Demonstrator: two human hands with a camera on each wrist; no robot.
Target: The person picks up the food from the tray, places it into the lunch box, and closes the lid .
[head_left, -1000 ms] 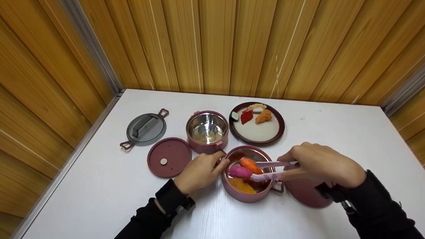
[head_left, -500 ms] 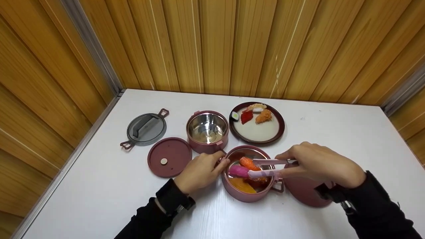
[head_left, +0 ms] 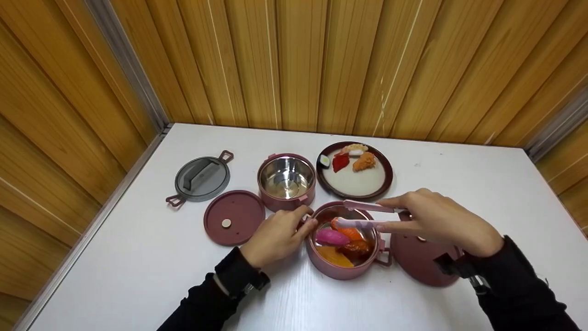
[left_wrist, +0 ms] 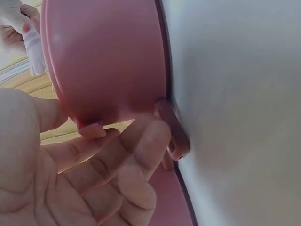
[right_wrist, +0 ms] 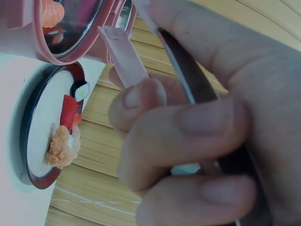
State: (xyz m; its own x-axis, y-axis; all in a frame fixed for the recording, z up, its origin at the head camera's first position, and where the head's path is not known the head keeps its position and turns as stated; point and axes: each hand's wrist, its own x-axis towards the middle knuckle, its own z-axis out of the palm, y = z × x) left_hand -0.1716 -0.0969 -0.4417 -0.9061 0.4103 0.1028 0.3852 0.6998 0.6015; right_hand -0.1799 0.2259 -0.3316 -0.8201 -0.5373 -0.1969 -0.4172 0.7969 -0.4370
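My left hand (head_left: 275,239) grips the side of a pink bento pot (head_left: 337,272) at its left handle; in the left wrist view the fingers reach the handle (left_wrist: 173,129) and rim tab. Pale pink-tipped tongs (head_left: 367,224) are held in my right hand (head_left: 441,223), their arms spread with nothing between the tips, above the pot's far right rim. Inside the pot lie a magenta toy sushi (head_left: 332,237), an orange toy sushi (head_left: 353,234), a glossy reddish-brown piece (head_left: 358,250) and a yellow-orange piece (head_left: 334,256).
A second steel-lined pot (head_left: 289,203) stands behind. A brown-rimmed plate (head_left: 356,186) bears several toy foods. Left lie a round maroon lid (head_left: 241,211) and a grey handled lid (head_left: 209,184). Another maroon lid (head_left: 425,264) sits beneath my right hand.
The tongs have risen off the orange and magenta sushi and moved toward the pot's far rim, their arms spreading wider. My left hand stays on the pot.
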